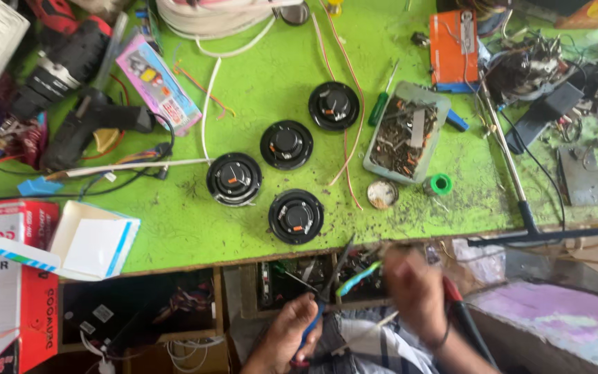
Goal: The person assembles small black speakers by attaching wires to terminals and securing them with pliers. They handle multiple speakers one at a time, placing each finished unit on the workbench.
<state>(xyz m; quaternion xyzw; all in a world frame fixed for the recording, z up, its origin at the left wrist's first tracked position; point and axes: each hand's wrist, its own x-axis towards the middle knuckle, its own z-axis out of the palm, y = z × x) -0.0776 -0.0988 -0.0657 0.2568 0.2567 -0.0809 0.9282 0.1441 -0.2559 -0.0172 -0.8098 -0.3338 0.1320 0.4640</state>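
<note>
Below the front edge of the green workbench (278,76), my left hand (292,332) grips blue-handled pliers (327,291) whose jaws point up to the right. My right hand (413,287), blurred, holds a thin blue-green wire (358,277) right at the plier tips. Several round black speakers lie face down on the bench; the nearest speaker (295,216) is just above my hands, with another speaker (234,179) to its left and two further back.
A clear tray of screws and scrap (404,131) sits right of the speakers, with a green screwdriver, solder roll (440,183) and small tin beside it. A black drill (70,90) and speaker boxes (8,277) lie left; tangled parts and a metal rod lie right.
</note>
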